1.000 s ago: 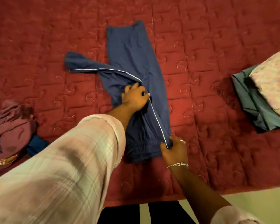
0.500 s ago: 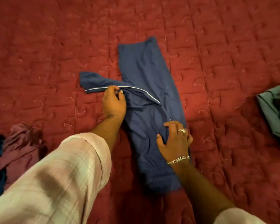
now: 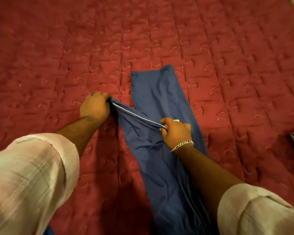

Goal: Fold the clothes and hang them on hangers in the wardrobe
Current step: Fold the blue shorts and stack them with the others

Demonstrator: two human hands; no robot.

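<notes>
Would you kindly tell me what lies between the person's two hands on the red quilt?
In the head view, a taut stretch of the blue trousers, edged by their white piping stripe, runs from the left hand to the right hand.

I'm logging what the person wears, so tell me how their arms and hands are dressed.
Both forearms are bare below loose, pale pinkish sleeves with a faint check, rolled up near the elbow: left sleeve, right sleeve. The right hand has a silver chain bracelet at the wrist and a ring. The left hand shows no jewellery.
</notes>
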